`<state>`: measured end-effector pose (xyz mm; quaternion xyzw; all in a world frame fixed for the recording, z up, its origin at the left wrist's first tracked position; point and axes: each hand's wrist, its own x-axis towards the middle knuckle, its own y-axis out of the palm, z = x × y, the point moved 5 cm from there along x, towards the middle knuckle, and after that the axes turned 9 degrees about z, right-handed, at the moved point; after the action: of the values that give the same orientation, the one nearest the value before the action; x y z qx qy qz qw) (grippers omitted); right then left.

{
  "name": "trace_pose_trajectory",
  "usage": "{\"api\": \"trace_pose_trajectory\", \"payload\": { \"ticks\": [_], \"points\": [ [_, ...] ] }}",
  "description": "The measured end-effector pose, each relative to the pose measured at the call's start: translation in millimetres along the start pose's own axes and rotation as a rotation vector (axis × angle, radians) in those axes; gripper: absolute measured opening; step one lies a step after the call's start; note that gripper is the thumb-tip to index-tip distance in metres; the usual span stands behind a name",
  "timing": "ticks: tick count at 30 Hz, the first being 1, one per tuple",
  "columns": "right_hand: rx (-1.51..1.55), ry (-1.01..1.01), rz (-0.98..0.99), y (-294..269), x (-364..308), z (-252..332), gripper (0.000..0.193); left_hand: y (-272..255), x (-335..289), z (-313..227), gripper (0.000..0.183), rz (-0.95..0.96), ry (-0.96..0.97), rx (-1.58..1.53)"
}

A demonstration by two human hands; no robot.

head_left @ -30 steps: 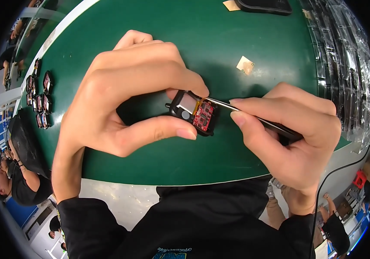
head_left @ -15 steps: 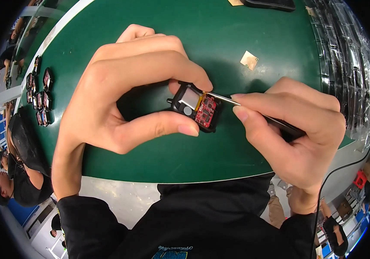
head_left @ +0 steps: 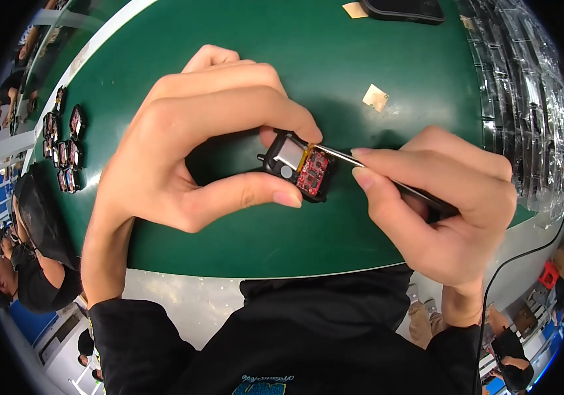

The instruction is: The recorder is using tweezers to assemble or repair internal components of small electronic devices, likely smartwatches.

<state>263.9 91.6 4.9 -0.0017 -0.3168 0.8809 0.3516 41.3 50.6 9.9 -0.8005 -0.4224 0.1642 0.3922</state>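
Note:
Between thumb and forefinger, my left hand (head_left: 183, 138) grips a small black electronic device (head_left: 295, 166) with its inside facing up. A red circuit board (head_left: 313, 174) fills its right side, beside a silver battery (head_left: 289, 153) and a small round grey disc. Yellow tape runs between battery and board. My right hand (head_left: 450, 204) pinches a thin metal tool (head_left: 338, 155) with a dark handle, perhaps tweezers. Its tip touches the device's upper edge near the tape; exactly what it presses on is too small to tell.
Several similar opened devices (head_left: 64, 148) lie at the left of the green table (head_left: 242, 253). A beige paper square (head_left: 375, 98) lies beyond my hands, a black phone-like object (head_left: 404, 9) at the far edge. Stacked clear plastic trays (head_left: 526, 112) line the right side. People sit at left.
My right hand has shifted slightly left, with the tool's tip still at the device's upper edge. My left hand keeps its grip on the device. The view has shifted a little.

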Motion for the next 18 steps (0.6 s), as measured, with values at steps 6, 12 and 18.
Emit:
{"api": "trace_pose_trajectory", "payload": {
  "ticks": [6, 12, 18],
  "points": [
    [-0.058, -0.040, -0.001, 0.0, -3.9, 4.7, 0.022, 0.7, -0.2, -1.5, 0.058, -0.016, 0.003, -0.014],
    [0.004, 0.005, -0.052, -4.1, -7.7, -0.6, 0.017, 1.9, -1.4, -1.2, 0.056, -0.033, -0.024, -0.040],
    [0.076, 0.069, -0.084, -1.7, -1.0, 7.4, 0.017, 0.9, -1.4, -1.9, 0.051, -0.047, 0.023, -0.046]
  ]
}}
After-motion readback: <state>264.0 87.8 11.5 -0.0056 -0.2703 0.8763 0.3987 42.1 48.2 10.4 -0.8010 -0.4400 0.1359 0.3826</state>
